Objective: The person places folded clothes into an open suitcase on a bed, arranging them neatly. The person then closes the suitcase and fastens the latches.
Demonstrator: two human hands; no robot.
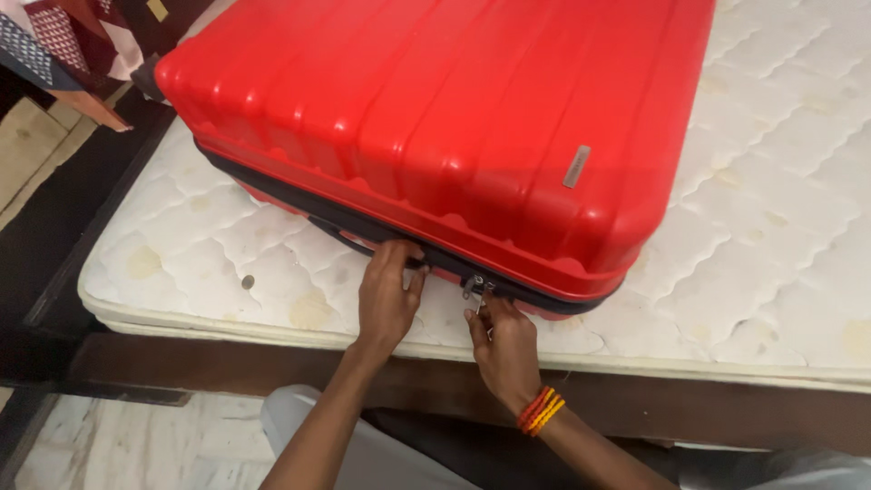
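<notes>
A large red hard-shell suitcase point(454, 118) lay flat on a bare white quilted mattress point(780, 181), its near edge close to the mattress's front border. The person stood at the side of the bed, both bare hands reaching to the black zipper band point(272, 186) that ran around the case's middle. The left hand point(388, 295) was pressed against the near edge, its fingers curled up onto the band as if steadying the shell. Just to its right, the right hand point(504, 340), with orange and red threads point(541, 410) around the wrist, was pinched on the small metal zipper pulls point(474, 289) hanging from the band. The two hands sat close together but did not touch. The two halves of the shell met evenly along the visible side, so the case looked shut or almost shut; whether the zipper was fully run, or being opened or closed, could not be told, since the teeth were too small to see. A small dark round object point(248, 282) rested on the mattress to the left. Patterned cloth point(63, 45) showed at the upper left, and pale marbled floor point(136, 445) below the bed's dark wooden frame point(227, 367).
</notes>
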